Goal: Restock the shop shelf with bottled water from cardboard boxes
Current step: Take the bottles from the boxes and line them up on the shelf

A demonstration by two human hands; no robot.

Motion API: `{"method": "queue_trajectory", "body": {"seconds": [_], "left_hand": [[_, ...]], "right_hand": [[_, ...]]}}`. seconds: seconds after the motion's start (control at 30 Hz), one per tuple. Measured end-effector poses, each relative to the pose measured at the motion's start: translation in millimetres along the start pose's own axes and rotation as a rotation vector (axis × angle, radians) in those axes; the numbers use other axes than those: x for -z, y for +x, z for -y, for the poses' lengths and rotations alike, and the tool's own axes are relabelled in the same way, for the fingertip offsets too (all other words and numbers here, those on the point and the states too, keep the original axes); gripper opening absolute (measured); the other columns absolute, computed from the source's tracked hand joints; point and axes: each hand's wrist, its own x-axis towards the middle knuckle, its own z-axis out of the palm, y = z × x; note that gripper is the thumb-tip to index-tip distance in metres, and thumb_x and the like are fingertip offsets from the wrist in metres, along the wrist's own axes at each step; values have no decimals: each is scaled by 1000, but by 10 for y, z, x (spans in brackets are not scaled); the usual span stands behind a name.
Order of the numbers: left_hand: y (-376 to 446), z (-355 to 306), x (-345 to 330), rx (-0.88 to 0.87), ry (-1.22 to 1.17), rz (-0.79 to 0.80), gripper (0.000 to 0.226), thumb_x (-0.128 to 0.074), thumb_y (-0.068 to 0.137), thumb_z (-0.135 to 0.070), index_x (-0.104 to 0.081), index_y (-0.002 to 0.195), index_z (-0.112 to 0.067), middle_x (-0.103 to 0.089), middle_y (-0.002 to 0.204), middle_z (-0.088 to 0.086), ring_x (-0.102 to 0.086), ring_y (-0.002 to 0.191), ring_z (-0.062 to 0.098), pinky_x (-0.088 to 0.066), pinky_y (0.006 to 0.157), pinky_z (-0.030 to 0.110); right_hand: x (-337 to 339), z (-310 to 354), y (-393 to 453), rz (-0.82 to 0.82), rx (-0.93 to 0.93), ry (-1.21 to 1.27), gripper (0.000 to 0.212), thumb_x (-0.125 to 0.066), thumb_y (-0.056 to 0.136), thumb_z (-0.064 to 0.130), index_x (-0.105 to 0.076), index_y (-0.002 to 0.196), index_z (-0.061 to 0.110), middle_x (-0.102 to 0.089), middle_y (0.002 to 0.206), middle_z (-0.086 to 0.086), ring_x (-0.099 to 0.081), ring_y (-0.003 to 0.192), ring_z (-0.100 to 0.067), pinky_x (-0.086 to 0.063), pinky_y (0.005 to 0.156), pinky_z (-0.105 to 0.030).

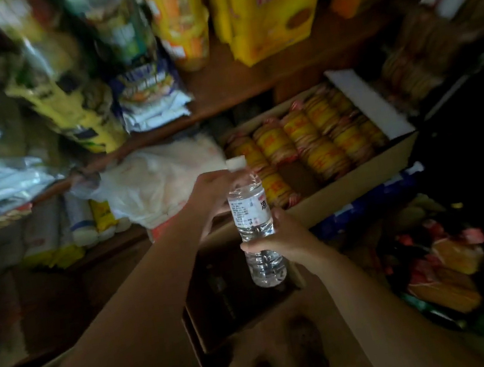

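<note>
A clear water bottle [253, 213] with a white cap and a white label stands upright in mid-air at the centre of the view. My right hand [283, 237] grips its lower half from the right. My left hand [209, 193] touches its upper part from the left, just under the cap. Below the bottle an open cardboard box [212, 329] sits on the floor; its inside is dark and I cannot tell what it holds. The wooden shelf [251, 87] runs behind the bottle.
A cardboard box of yellow biscuit rolls [359, 178] lies on the lower shelf to the right. A white plastic bag [159, 183] sits left of it. Yellow snack packs [264, 7] fill the upper shelf. A basket of wrapped goods [445, 272] stands at the lower right.
</note>
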Motion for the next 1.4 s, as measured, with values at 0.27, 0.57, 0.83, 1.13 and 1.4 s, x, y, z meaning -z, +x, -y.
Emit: {"method": "queue_trajectory", "body": {"seconds": [0.27, 0.57, 0.83, 1.13, 1.4], "left_hand": [[-829, -1680, -904, -304, 96, 378, 27, -70, 78, -29, -72, 101, -14, -74, 100, 4, -69, 91, 18, -52, 84, 36], [-1811, -2787, -2818, -428, 179, 726, 36, -68, 69, -33, -71, 103, -21, -72, 101, 1, -65, 99, 20, -48, 87, 37], [-2885, -3263, -4940, -480, 207, 1018, 26, -61, 84, -17, -68, 109, -15, -70, 105, 9, -65, 94, 20, -52, 80, 28], [-3982, -3373, -6643, -721, 560, 1205, 25, -68, 84, -29, -71, 108, -23, -72, 108, -7, -64, 108, 12, -47, 98, 38], [-4345, -3663, -7434, -1054, 716, 1201, 24, -80, 73, -30, -72, 94, -21, -74, 95, -4, -68, 94, 11, -53, 88, 33]], "right_hand": [[1289, 1001, -1422, -130, 199, 95, 65, -87, 66, 15, -53, 121, 22, -65, 117, 5, -62, 107, -10, -52, 81, -25], [2920, 1085, -3092, -356, 280, 163, 54, -86, 67, 19, -63, 116, 20, -73, 108, 4, -69, 99, -9, -54, 86, -27], [4254, 578, -4662, -769, 362, 221, 49, -87, 63, 13, -68, 109, 14, -74, 101, 0, -71, 93, -14, -57, 78, -30], [5187, -163, -5891, -1305, 313, 215, 62, -91, 47, 44, -65, 100, 26, -74, 96, 10, -69, 90, -6, -57, 83, -39], [5685, -344, -6189, -1622, 249, 139, 53, -90, 56, 39, -61, 99, 26, -71, 89, 13, -66, 83, 1, -54, 66, -15]]}}
